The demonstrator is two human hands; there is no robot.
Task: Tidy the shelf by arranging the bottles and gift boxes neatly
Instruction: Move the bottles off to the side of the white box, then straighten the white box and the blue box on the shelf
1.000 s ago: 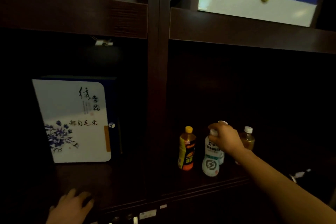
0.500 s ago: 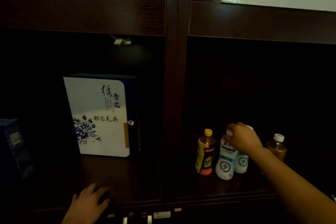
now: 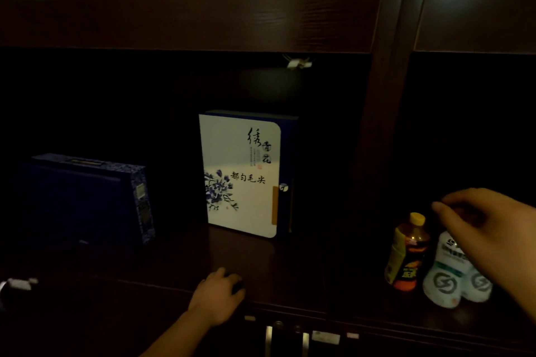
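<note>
The person is standing in front of a dark wooden shelf (image 3: 185,23) and is working on the bottles in the right compartment. The right hand (image 3: 490,229) is hovering over the white bottles (image 3: 446,275), with the fingers (image 3: 441,207) spread loosely and curled downward; they are holding nothing, and I cannot tell if they are touching a cap. The two white bottles are standing upright and touching each other near the front edge of the shelf board, and the orange bottle (image 3: 406,255) with the yellow cap is standing just beside them, toward the divider post (image 3: 385,124). It seems the bottle step is in hand, and the boxes are waiting. The next move probably calls for closing the fingers on one cap and sliding that bottle into a straight row without knocking its close neighbours. The left hand (image 3: 217,295) is resting flat on the front edge of the left compartment, fingers relaxed and empty. There, the white gift box (image 3: 240,177) with blue flowers is standing upright near the divider post, and the dark blue gift box (image 3: 84,200) is standing well apart, toward the left end. The room is very dark, so anything at the back is hard to see.
</note>
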